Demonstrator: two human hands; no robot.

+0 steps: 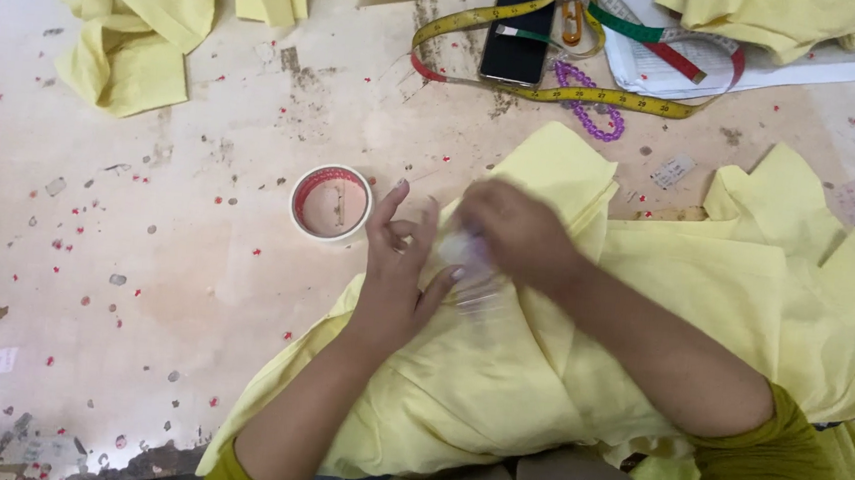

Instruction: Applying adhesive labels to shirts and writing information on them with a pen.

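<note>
Matt yellow cloth (498, 375) lies on a worn, stained tabletop (196, 254) beside a glossy black phone (517, 31).

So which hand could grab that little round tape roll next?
The left hand, probably. Its fingers rest on the yellow cloth right beside the tape roll, with bare table between them. The right hand lies farther away, busy with a small clear thing, blurred, on the cloth.

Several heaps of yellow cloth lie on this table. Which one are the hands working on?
The big yellow piece at the near edge: both the left hand and right hand rest on it. The heaps at the far left and far right lie untouched.
</note>
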